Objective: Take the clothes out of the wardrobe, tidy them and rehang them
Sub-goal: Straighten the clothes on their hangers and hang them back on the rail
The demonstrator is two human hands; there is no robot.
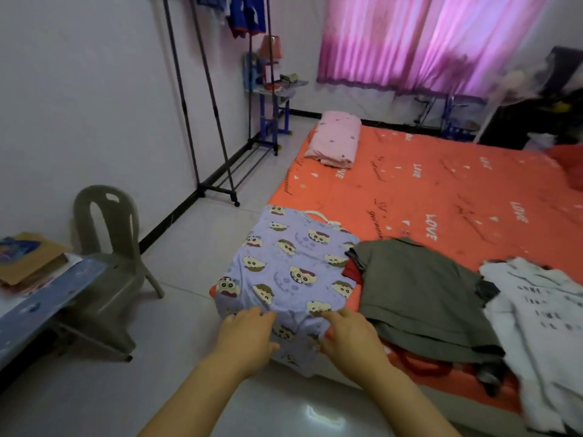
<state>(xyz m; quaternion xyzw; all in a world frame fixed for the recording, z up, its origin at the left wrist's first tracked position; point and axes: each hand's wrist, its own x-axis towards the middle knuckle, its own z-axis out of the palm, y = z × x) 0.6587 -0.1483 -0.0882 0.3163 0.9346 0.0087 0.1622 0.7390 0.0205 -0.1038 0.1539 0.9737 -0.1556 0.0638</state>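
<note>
A lilac shirt (293, 266) printed with cartoon faces lies flat on the near corner of the orange bed (441, 190), a white hanger (321, 217) poking out at its collar. My left hand (249, 335) and my right hand (350, 332) both lie on the shirt's near hem where it droops over the bed edge, fingers fairly straight and thumbs underneath the cloth edge. To the right lies a grey-green shirt (422, 294) on top of something red, then a white shirt with black lettering (542, 316).
A black clothes rack (217, 127) stands along the left wall with blue garments (246, 14) hanging at its top. A grey plastic chair (110, 247) and a blue table edge (47, 298) are at left. A pink pillow (337, 138) lies on the bed's far corner.
</note>
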